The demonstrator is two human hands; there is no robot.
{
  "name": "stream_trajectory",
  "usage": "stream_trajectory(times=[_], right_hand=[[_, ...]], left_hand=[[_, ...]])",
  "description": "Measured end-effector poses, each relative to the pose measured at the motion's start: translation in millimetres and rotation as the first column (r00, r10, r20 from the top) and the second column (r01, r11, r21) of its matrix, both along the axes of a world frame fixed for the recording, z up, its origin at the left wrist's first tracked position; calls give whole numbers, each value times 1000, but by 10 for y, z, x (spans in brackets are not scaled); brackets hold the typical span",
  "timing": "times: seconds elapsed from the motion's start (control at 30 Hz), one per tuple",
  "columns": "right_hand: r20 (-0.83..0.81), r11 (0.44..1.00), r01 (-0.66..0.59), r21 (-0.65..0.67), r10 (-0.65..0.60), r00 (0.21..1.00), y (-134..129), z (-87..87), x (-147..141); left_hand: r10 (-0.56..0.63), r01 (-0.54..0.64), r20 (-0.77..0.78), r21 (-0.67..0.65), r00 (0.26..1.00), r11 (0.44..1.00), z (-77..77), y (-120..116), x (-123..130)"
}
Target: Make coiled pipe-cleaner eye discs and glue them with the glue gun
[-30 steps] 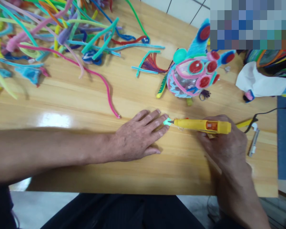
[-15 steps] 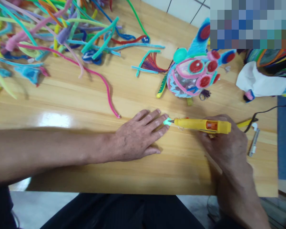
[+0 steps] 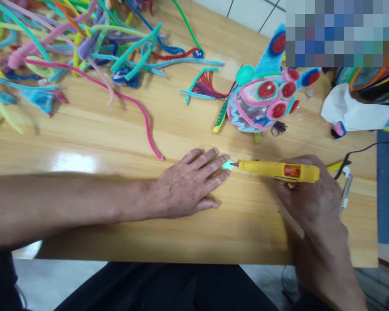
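Observation:
Flat on the wooden table, my left hand (image 3: 189,185) has its fingers spread. Two of its fingertips touch a small mint-green piece (image 3: 227,164) and hold it against the tabletop. My right hand (image 3: 311,194) is closed round a yellow glue gun (image 3: 269,169), whose grip is mostly hidden under the fingers. The gun lies level and its dark metal nozzle points left, with the tip at the right edge of the green piece. Beyond the hands stands a blue and pink pipe-cleaner creature (image 3: 253,103) with red round spots and a tassel (image 3: 208,84).
Many coloured pipe cleaners (image 3: 84,47) are heaped at the back left, and a long pink one (image 3: 142,110) trails toward my left hand. A green-yellow handled tool (image 3: 219,117) lies by the creature. To the right are a white cloth (image 3: 353,110), a black cord (image 3: 363,152) and a slim cutter (image 3: 346,194).
My right hand and the glue gun have shifted slightly to the right. My left hand and the green piece have stayed in place.

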State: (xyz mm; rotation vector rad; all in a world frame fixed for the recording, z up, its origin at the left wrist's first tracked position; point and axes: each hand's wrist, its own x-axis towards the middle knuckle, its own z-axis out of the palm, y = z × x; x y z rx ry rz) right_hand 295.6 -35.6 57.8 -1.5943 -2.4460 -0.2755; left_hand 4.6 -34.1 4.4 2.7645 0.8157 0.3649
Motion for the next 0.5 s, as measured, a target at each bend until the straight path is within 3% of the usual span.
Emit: stream_trajectory(times=[0.5], right_hand=[[-1,999,-47,-6,47,999,-2,0,-2]], left_hand=[[-2,2,2,-4,1000,1000,9,4,0]])
